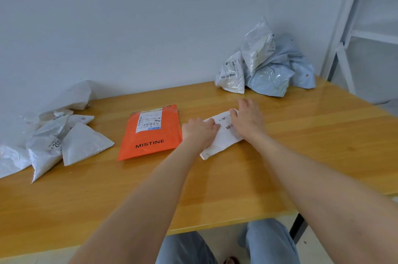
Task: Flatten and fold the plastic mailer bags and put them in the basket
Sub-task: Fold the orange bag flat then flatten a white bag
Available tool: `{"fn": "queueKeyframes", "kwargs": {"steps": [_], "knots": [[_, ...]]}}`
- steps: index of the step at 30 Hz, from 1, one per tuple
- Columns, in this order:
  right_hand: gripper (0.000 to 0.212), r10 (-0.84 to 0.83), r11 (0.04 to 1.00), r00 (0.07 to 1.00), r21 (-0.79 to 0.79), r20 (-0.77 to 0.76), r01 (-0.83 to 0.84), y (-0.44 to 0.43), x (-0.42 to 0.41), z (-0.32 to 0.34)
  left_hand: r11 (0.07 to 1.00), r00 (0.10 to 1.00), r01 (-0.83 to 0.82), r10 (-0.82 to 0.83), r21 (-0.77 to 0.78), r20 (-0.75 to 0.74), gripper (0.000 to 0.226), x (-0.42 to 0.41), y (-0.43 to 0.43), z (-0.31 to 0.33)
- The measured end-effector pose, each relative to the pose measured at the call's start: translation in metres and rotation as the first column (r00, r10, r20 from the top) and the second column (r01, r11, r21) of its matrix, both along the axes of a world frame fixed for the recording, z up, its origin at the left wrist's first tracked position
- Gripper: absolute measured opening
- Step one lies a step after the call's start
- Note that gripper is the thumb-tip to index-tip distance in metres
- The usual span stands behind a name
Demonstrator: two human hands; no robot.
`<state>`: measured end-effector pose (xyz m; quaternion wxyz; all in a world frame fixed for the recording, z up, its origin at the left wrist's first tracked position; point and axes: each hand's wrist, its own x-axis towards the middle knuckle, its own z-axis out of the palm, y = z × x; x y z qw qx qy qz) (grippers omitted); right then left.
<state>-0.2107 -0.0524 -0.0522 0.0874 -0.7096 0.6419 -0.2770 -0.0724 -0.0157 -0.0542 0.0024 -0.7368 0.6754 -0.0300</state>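
A small white mailer bag (221,140) with a barcode lies folded and flat on the wooden table (301,134). My left hand (199,132) presses its left side, fingers curled onto it. My right hand (247,121) lies palm down on its upper right end. To the left of it an orange mailer bag (150,147) marked MISTINE lies flat with a shipping label on top. No basket is in view.
Several crumpled white mailer bags (53,143) are heaped at the table's left end. Another heap of white and pale blue bags (265,65) stands at the back right against the wall. A white metal frame (353,26) rises beyond the table's right end.
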Motion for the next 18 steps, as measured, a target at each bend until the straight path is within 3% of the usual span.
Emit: {"fn": "queueKeyframes", "kwargs": {"steps": [3, 6, 9, 13, 18], "knots": [[0.047, -0.127, 0.989, 0.992, 0.082, -0.002, 0.126, 0.006, -0.008, 0.006, 1.000, 0.969, 0.024, -0.025, 0.007, 0.248, 0.039, -0.005, 0.011, 0.015], [0.058, -0.062, 0.965, 0.997, 0.258, 0.044, 0.049, 0.013, -0.008, 0.006, 0.998, 0.952, 0.060, -0.060, 0.011, 0.299, 0.037, -0.010, 0.025, 0.017], [0.057, 0.065, 0.953, 0.998, 0.297, 0.010, -0.065, 0.016, -0.001, 0.001, 0.999, 0.987, 0.030, -0.026, -0.019, 0.156, 0.042, -0.011, 0.025, 0.007], [0.045, 0.064, 0.966, 0.990, 0.258, -0.126, -0.030, 0.016, 0.007, 0.000, 0.991, 0.992, 0.027, -0.042, -0.130, -0.119, 0.038, 0.003, 0.010, -0.004], [0.043, 0.056, 0.980, 0.992, 0.195, -0.110, -0.034, 0.003, 0.012, -0.003, 0.997, 0.943, 0.069, -0.071, -0.020, -0.326, 0.055, 0.008, -0.012, -0.007]]}}
